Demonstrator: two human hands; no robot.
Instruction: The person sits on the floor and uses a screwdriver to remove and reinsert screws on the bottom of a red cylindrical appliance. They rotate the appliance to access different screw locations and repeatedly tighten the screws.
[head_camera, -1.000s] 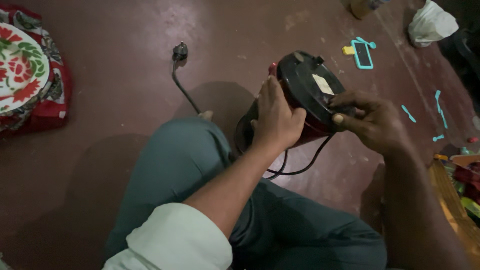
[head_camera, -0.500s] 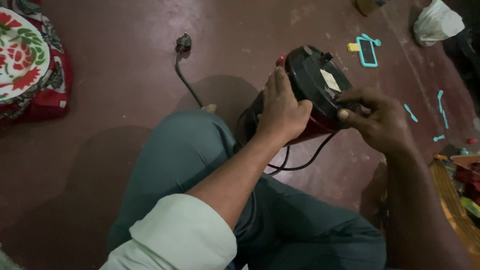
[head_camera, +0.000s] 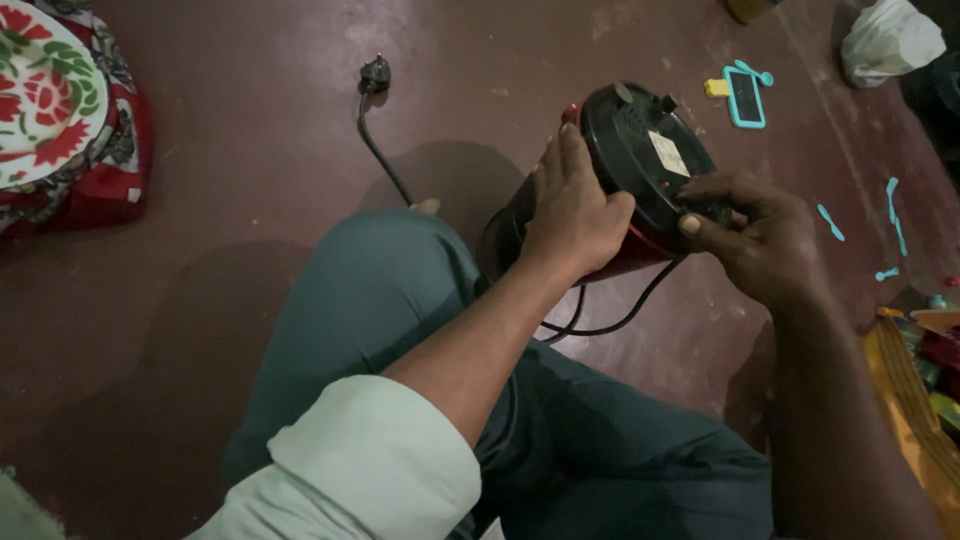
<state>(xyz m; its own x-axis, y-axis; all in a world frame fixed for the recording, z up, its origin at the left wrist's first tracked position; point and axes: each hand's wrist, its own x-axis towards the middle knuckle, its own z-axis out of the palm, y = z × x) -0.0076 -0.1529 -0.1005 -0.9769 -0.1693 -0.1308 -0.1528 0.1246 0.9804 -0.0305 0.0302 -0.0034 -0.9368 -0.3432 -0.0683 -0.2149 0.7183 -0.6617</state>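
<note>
A round red appliance (head_camera: 640, 170) with a black base lies tipped on its side against my knee, its black underside with a pale label facing up. My left hand (head_camera: 575, 215) grips its left side, fingers wrapped over the rim. My right hand (head_camera: 750, 235) rests its fingertips on the lower right edge of the black base, thumb pressed against it. A black power cord (head_camera: 385, 165) runs from the appliance across the floor to a plug (head_camera: 373, 73).
Dark red floor all round. A flower-patterned cushion (head_camera: 60, 110) lies at far left. A turquoise frame piece (head_camera: 745, 97), small turquoise bits (head_camera: 890, 210) and a white bag (head_camera: 890, 40) sit at upper right. Colourful items (head_camera: 925, 370) crowd the right edge.
The view has shifted a little. My right hand's fingers have moved slightly along the base's edge; my left hand keeps its hold on the appliance.
</note>
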